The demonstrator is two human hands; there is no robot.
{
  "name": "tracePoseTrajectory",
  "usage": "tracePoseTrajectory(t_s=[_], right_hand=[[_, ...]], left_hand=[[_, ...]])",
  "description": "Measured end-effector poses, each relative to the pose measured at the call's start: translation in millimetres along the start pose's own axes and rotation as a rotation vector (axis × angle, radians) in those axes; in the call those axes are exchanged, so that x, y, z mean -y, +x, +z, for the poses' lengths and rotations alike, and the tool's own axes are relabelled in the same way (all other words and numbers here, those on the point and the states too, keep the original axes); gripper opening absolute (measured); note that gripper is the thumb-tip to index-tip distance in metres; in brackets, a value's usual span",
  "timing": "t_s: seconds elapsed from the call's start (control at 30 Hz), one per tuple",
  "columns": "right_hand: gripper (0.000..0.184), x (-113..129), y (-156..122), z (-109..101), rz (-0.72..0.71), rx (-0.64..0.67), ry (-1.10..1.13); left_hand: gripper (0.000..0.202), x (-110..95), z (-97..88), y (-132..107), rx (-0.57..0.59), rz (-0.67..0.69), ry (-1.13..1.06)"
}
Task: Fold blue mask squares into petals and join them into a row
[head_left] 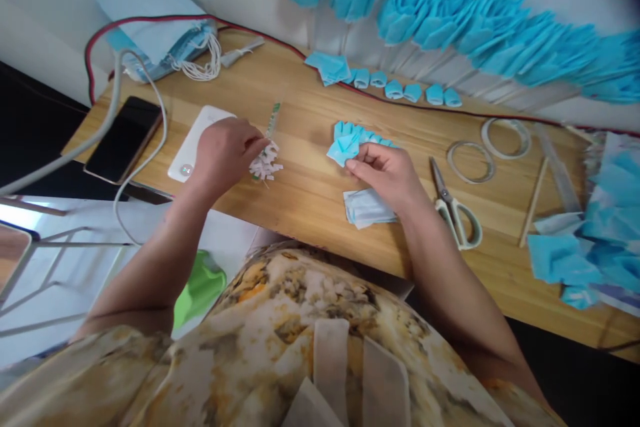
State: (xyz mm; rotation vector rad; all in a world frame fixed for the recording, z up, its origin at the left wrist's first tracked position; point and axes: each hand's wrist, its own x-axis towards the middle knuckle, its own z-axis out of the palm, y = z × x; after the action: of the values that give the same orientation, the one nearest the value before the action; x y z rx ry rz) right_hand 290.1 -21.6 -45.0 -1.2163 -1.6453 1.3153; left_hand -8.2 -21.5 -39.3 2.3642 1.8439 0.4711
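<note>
My right hand (387,170) pinches a folded blue fabric petal (345,147) between thumb and fingers, just above the table. Behind it lies a row of small folded blue pieces (357,130), partly hidden by the hand. Below the hand sits a stack of pale blue fabric squares (367,208). On the left, my left hand (230,150) has its thumb and forefinger closed at a cluster of small white tape strips (265,163). These strips stick to a narrow green-patterned strip (273,121). The left fingertips touch the cluster; whether one strip is loose between them is hard to see.
Scissors (453,210), two tape rolls (471,161) and a thin stick (534,203) lie right. Blue fabric pieces (565,259) pile up at far right. Blue flowers (405,13) on stems line the wall. A phone (125,140), white power bank (193,147) and cable (163,110) lie left.
</note>
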Motion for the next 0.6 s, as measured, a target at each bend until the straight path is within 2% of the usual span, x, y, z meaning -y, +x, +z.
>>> tracePoseTrajectory(t_s=[0.17,0.3,0.37,0.43,0.47,0.5,0.6], right_hand=[[0.022,3,-1,1,0.024,0.013,-0.011],[0.022,8,-1,1,0.034,0.002,-0.021],[0.022,11,0,0,0.043,0.015,-0.006],[0.021,15,3,-1,0.059,0.046,0.009],[0.021,17,4,-1,0.066,0.061,0.017],[0.021,19,6,-2,0.074,0.074,0.024],[0.022,24,10,-2,0.089,0.095,0.044]], left_hand=[[0.009,3,1.7,-1,-0.024,0.009,-0.119],[0.013,8,5.2,-4,-0.025,0.047,-0.128],[0.014,5,5.2,-7,-0.092,0.055,-0.108],[0.025,-6,3.7,-9,-0.19,0.045,-0.148],[0.029,-13,2.7,-10,-0.238,0.037,-0.219],[0.029,-22,1.9,-10,-0.224,0.023,-0.336],[0.028,-50,2.4,-5,-0.074,-0.026,-0.733]])
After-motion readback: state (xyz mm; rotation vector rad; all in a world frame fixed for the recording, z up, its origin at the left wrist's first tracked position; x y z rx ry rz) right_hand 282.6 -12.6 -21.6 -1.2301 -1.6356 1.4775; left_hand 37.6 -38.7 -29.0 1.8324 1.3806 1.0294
